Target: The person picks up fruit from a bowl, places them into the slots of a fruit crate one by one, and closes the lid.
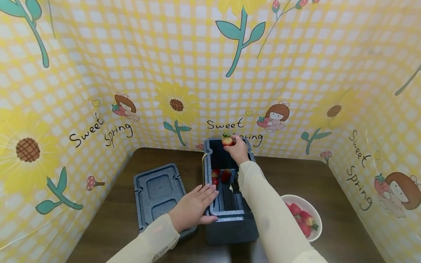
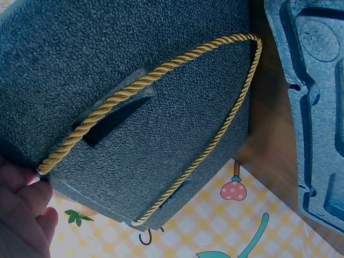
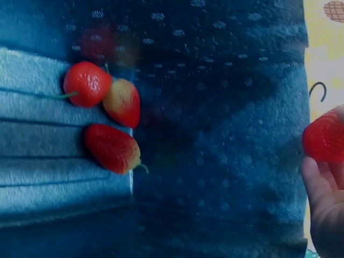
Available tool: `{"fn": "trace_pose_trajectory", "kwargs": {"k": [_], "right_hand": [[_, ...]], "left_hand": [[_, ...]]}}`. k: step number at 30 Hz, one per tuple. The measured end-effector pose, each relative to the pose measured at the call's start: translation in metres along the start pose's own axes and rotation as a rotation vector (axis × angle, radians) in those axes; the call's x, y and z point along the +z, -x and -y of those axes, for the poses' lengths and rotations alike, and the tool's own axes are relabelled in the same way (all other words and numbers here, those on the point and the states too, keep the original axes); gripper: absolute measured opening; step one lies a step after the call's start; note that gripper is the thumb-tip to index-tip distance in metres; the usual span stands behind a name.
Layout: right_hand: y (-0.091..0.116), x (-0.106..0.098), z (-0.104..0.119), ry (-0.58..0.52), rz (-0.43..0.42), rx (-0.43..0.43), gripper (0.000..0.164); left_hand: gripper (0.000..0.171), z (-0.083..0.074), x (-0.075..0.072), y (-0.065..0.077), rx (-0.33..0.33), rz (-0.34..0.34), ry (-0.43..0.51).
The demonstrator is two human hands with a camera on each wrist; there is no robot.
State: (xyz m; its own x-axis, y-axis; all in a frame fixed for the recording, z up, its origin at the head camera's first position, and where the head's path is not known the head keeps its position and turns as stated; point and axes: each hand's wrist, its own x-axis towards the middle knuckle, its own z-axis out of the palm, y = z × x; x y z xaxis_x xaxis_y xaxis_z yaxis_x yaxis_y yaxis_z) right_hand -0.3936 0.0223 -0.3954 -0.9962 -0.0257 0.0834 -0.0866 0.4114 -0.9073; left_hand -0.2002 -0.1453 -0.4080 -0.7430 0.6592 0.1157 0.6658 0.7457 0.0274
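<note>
A dark grey foam box stands uncovered on the table. My right hand pinches a red and pale yellow strawberry with green leaves over the box's far end; in the right wrist view the strawberry shows red between the fingers. Inside the box lie two strawberries and a round red fruit, like a cherry, with a green stem. My left hand rests on the near left rim, fingers extended. A gold twisted rope hangs along the box's side.
The grey foam lid lies on the table left of the box. A white bowl with several strawberries stands to the right, partly behind my right forearm. Yellow checked cloth rises around the brown table.
</note>
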Motion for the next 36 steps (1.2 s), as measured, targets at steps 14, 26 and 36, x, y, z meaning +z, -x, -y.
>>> {"fn": "trace_pose_trajectory", "kwargs": {"k": [14,26,36], "right_hand": [[0.007,0.008,-0.021,0.153,0.044,0.067,0.05],[0.007,0.004,-0.018,0.232,0.019,0.162,0.047],[0.007,0.004,-0.02,0.228,0.019,0.143,0.044]], "left_hand": [[0.068,0.0,0.002,0.002,0.014,-0.03,0.009],[0.067,0.0,0.001,-0.001,0.001,-0.013,0.009],[0.066,0.0,0.001,-0.001,0.001,0.0,0.021]]}}
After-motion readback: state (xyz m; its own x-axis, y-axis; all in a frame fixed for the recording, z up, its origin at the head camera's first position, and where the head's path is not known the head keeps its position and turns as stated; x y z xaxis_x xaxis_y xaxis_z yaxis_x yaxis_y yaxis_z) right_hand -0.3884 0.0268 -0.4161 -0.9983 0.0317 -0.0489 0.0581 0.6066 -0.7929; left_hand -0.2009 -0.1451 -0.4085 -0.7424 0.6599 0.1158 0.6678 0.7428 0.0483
